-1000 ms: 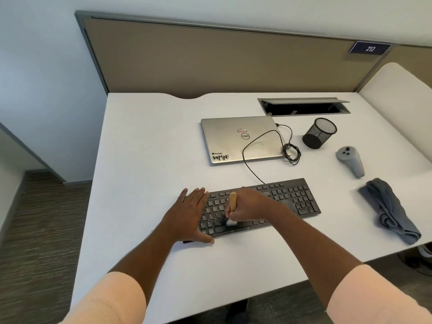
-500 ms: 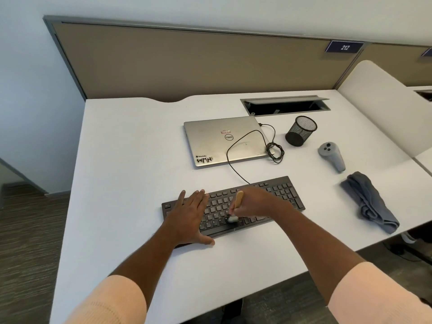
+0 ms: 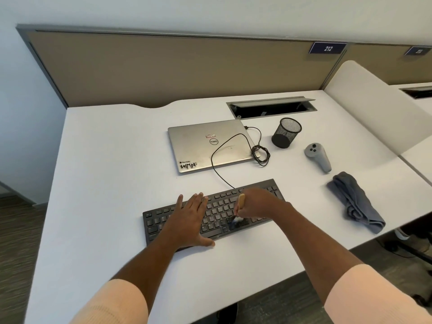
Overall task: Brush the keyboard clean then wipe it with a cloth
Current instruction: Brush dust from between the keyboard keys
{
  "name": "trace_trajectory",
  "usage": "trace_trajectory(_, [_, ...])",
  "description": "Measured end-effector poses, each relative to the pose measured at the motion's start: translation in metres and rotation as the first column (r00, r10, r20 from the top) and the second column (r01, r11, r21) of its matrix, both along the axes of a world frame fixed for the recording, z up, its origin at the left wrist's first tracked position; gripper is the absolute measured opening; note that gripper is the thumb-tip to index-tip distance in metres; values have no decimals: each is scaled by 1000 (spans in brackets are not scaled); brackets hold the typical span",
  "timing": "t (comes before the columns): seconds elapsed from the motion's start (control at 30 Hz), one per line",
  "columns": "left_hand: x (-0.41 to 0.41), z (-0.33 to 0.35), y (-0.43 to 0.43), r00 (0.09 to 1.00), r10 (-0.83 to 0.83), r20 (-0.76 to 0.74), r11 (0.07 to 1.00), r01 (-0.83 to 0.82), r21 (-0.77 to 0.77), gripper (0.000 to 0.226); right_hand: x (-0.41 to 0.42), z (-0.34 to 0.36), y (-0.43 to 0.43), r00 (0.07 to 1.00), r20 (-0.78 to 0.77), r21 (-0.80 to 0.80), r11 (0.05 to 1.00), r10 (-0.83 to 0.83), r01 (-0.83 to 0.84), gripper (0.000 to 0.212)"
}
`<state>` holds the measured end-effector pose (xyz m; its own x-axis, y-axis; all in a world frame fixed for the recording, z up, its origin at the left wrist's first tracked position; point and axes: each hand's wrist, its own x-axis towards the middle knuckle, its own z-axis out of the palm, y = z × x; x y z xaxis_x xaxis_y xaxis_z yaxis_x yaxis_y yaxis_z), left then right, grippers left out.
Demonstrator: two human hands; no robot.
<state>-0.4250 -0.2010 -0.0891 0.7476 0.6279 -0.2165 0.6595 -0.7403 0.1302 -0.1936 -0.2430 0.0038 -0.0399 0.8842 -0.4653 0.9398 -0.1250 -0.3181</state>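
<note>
A black keyboard (image 3: 219, 209) lies slanted on the white desk (image 3: 112, 174). My left hand (image 3: 190, 222) rests flat on its left half, fingers straight, thumb at the front edge. My right hand (image 3: 256, 203) grips a small brush with a wooden handle (image 3: 240, 200); its blurred bristles touch the keys near the middle of the lower rows. The keyboard's right end is partly hidden by my right hand. A crumpled grey cloth (image 3: 355, 202) lies on the desk to the right, apart from both hands.
Behind the keyboard sit a shut silver laptop (image 3: 205, 148) with the keyboard's black cable (image 3: 261, 153) coiled beside it, a black mesh cup (image 3: 286, 132) and a grey controller (image 3: 318, 156). An open cable hatch (image 3: 271, 108) lies at the back. A divider panel stands at right.
The brush has slid rightward and lower along the keys. My left hand stays flat on the keyboard. The view has turned, so everything sits further left in frame.
</note>
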Motion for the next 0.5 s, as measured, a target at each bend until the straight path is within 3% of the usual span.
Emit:
trace_trajectory(0.13, [14, 1, 0, 1000, -3, 3, 1000, 3, -22, 131, -18, 0, -3, 980, -201, 14, 1000, 4, -1, 19])
trace_trajectory(0.23, [24, 1, 1, 1000, -2, -21, 999, 1, -33, 132, -8, -7, -5, 988, -146, 23, 999, 49, -46, 19])
trace_trajectory(0.37, [33, 2, 1, 999, -9, -46, 999, 8, -33, 132, 32, -9, -6, 998, -58, -3, 1000, -25, 25, 20])
trace_trajectory(0.5, [45, 0, 1, 999, -7, -50, 999, 5, -34, 132, 49, -10, -12, 972, -184, 50, 987, -143, 154, 17])
